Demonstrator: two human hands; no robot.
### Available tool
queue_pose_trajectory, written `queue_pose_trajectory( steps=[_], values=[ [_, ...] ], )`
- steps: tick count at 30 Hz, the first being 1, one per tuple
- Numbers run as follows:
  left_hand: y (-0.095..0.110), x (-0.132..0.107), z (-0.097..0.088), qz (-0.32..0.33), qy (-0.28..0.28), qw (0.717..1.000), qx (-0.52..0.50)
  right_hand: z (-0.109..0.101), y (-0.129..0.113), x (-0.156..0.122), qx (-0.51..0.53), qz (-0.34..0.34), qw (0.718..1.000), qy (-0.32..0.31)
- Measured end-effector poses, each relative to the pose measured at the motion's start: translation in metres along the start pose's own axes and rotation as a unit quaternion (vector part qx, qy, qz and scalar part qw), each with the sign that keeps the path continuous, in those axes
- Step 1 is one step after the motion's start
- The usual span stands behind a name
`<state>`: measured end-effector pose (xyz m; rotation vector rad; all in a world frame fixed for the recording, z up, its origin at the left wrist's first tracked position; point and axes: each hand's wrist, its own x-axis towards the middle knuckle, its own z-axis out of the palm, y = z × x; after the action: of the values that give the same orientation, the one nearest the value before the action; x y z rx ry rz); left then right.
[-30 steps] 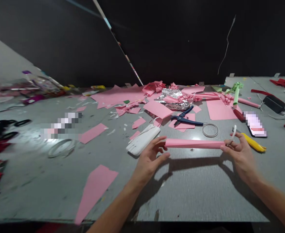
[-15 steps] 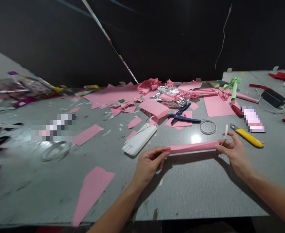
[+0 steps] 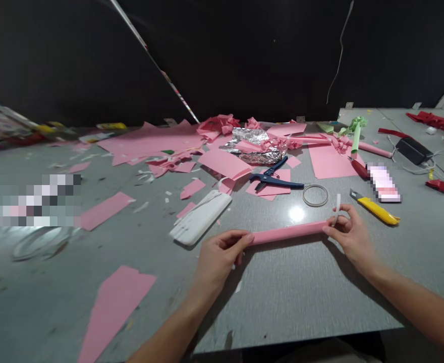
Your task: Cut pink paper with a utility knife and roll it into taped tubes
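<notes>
A narrow rolled tube of pink paper [image 3: 290,232] is stretched between my hands, low above the grey table. My left hand [image 3: 222,252] pinches its left end between thumb and fingers. At the other end, my right hand [image 3: 348,234] is closed on the tube, and a thin white strip [image 3: 338,205] sticks up from between its fingers. Just beyond lie a coil of thin wire [image 3: 315,195] and blue-handled pliers [image 3: 277,180]. A yellow box cutter [image 3: 379,210] rests to the right of my right hand, its blade showing.
A white power bank [image 3: 201,217] lies left of the tube. Pink paper scraps [image 3: 106,210] and crumpled foil [image 3: 258,143] are strewn across the table [image 3: 282,302]. A blurred-out phone [image 3: 384,182] and a black adapter [image 3: 413,150] lie at right. A dark wall [image 3: 244,60] stands behind.
The view has turned a little to the right, so everything sits further left. The pink paper looks more smoothly rolled; both hands keep their hold on its ends.
</notes>
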<state>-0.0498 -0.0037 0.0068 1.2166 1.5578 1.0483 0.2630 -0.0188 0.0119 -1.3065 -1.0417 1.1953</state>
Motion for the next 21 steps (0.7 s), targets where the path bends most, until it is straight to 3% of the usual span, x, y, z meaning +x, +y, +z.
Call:
queue_pose_trajectory(
  steps=[12, 17, 19, 20, 21],
  values=[
    [0.003, -0.009, 0.002, 0.029, 0.007, 0.998, -0.051, 0.006, -0.005, -0.002, 0.040, 0.010, 0.999, 0.009],
    [0.000, -0.006, -0.004, 0.029, -0.004, 0.999, -0.018, 0.007, -0.002, -0.004, 0.037, -0.001, 0.999, 0.022],
    [0.004, -0.004, -0.010, 0.113, 0.041, 0.989, 0.083, 0.007, -0.003, -0.004, 0.026, -0.010, 0.999, 0.029],
    [0.008, -0.005, -0.011, 0.187, 0.084, 0.966, 0.155, 0.007, -0.003, -0.005, 0.023, -0.013, 0.999, 0.034],
    [0.012, -0.008, -0.009, 0.276, 0.124, 0.925, 0.229, 0.008, -0.003, -0.005, 0.024, -0.017, 0.999, 0.042]
  ],
)
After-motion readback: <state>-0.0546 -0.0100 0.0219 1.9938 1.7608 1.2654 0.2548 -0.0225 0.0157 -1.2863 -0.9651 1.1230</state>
